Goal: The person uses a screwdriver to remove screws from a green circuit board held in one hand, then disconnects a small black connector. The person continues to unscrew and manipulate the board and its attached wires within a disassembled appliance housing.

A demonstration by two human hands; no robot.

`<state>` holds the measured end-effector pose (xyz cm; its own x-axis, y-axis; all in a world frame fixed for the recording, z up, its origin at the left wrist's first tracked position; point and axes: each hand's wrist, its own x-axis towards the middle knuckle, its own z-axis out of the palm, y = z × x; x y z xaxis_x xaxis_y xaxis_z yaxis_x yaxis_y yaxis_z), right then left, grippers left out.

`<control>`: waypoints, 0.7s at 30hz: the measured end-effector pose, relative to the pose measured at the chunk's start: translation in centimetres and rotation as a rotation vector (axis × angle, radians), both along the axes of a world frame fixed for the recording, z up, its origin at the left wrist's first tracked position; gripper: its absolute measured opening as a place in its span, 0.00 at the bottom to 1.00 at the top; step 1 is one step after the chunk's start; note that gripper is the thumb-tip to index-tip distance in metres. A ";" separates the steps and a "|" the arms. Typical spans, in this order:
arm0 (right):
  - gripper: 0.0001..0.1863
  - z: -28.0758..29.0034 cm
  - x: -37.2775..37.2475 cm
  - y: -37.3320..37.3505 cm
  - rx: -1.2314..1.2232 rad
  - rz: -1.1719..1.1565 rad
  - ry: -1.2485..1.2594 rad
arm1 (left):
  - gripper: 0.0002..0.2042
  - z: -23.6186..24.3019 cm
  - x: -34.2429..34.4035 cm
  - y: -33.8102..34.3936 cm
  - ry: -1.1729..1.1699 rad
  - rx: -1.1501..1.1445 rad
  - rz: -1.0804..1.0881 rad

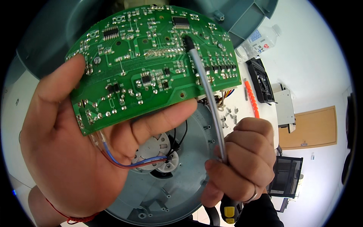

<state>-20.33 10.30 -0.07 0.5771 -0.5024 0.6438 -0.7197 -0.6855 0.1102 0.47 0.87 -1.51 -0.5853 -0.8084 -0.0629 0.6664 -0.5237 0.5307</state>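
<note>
A green circuit board [128, 83] with one curved edge is held up by my left hand [75, 151]. The thumb lies on its face and the fingers support it from below. My right hand [242, 162] grips a screwdriver [207, 90] with a grey shaft and a black and yellow handle. Its dark tip touches or hovers just over the board near a black chip; I cannot tell which. Blue and red wires [132, 165] run from the board's lower edge to a white motor part [151, 147] in the round grey-green housing [177, 193] underneath.
Several loose screws [228, 117] lie on the white table beside an orange twisted rod [251, 98]. An open black tool case [261, 80] and a clear plastic bottle [261, 43] stand farther right. Another grey-green shell [242, 17] fills the far side. A wooden door [310, 126] is at the right.
</note>
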 end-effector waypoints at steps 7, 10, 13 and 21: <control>0.09 -0.1 0.4 0.1 0.040 0.057 0.036 | 0.31 -0.6 -0.8 0.7 0.025 -0.158 0.061; 0.10 0.0 0.7 0.3 0.040 0.006 -0.023 | 0.31 -0.5 -0.8 0.7 0.021 -0.170 0.066; 0.10 0.2 0.6 0.6 0.068 -0.017 -0.037 | 0.31 -0.5 -0.9 0.6 0.010 -0.182 0.052; 0.17 -0.6 0.6 -0.5 -0.100 0.130 -0.169 | 0.31 0.0 -1.0 0.7 -0.138 -0.108 0.089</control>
